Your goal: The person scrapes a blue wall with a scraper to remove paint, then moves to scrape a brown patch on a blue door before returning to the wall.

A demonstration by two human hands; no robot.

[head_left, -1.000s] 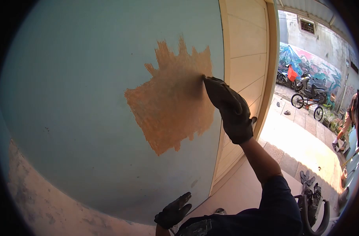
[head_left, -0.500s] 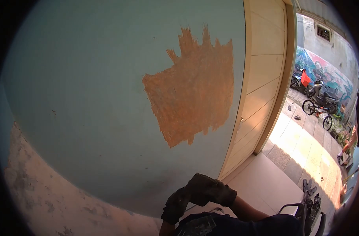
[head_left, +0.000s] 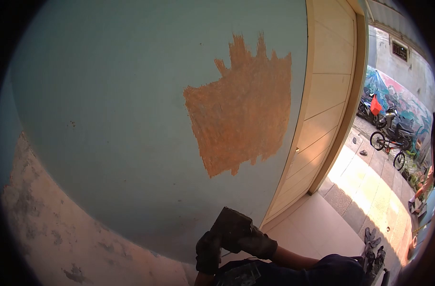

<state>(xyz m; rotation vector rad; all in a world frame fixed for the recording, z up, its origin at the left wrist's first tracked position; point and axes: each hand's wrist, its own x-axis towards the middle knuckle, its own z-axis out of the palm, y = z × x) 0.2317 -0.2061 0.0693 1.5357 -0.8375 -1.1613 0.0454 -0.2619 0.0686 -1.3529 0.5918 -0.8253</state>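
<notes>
At the bottom of the head view, both hands wear dark gloves and come together at a dark, flat-faced rectangular block (head_left: 232,225). My left hand (head_left: 208,249) closes on its lower left side. My right hand (head_left: 259,242) is wrapped round its right side. The gloves and block are nearly the same dark tone, so single fingers are hard to make out. Beyond the hands stands a pale blue-green wall (head_left: 131,128), which the block does not touch. It bears a ragged orange-brown patch (head_left: 243,112).
A cream panelled door (head_left: 322,109) adjoins the wall on the right. Dark gloves (head_left: 371,238) lie low at right. Outside are a sunlit pavement (head_left: 365,176), a bicycle (head_left: 388,148), motorbikes (head_left: 398,128) and part of a person (head_left: 423,188). A mottled pale surface (head_left: 50,219) curves along lower left.
The block has turned in my hands and shows more of its broad face. Both hands have shifted slightly, the right one leftward. My view has swung a little left.
</notes>
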